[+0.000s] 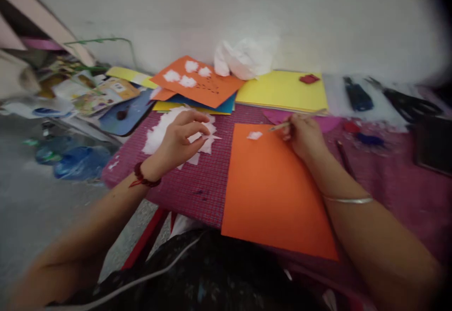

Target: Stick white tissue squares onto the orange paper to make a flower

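Note:
An orange paper sheet (271, 188) lies on the purple checked table cover (197, 188) in front of me. A small white cotton tuft (254, 135) sits near the sheet's top edge. My right hand (305, 134) rests at the sheet's upper right corner, fingers closed on a thin stick (296, 119) whose tip points left toward the tuft. My left hand (181, 137) hovers over a pile of white cotton (158, 132) to the left of the sheet, fingers curled and pinched at a piece of it.
At the back lie stacked coloured sheets, the top orange one (201, 83) bearing white cotton patches, a yellow sheet (282, 90) and a white crumpled bag (243, 57). Booklets and clutter fill the left; dark tools lie at right. A pencil (344, 158) lies beside my right forearm.

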Demonstrator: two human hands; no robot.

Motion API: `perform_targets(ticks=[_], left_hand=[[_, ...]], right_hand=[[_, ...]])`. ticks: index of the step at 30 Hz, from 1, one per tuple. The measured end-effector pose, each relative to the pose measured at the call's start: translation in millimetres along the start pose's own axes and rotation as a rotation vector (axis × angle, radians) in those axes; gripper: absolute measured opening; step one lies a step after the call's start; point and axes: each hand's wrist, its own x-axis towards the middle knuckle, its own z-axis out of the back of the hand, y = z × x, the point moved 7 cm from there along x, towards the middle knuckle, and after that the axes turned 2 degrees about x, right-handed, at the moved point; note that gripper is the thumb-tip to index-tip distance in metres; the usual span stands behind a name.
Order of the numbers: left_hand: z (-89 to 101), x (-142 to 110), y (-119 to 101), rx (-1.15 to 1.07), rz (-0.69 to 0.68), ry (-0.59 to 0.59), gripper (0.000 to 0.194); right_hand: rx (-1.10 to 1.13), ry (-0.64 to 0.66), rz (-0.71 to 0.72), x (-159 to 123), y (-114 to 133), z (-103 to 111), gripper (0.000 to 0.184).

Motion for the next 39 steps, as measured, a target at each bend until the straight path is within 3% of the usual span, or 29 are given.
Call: perform_targets(ticks=[7, 10, 14, 17, 23, 39], left_hand=[[-76.9, 54, -32, -0.028, -0.096, 0.164, 0.016], [-106.0, 71, -42, -0.092, -0.109, 0.183, 0.016], [-134.3, 80, -45, -0.065, -0.209, 0.172, 0.014], [-149.0, 75, -39, 0.025, -0.282, 0.229, 0.017], [-147.5, 66, -28, 0.054, -0.322, 0.258, 0.025], [-147.7, 60, -33, 0.077, -0.342, 0.309, 0.026]], right_hand=[[0.010, 0.010, 0.011, 6, 3, 0, 0.027], [0.015, 0.027, 0.016, 6, 3, 0, 0.031], [0.038, 0.054, 0.021, 7, 4, 0, 0.038], [0.028, 0.072, 0.012, 7, 5, -2, 0.042], [0.016, 0.126, 0.038, 5, 7, -9, 0.043], [-0.171, 0.211, 0.072, 1, 1, -15, 0.038]])
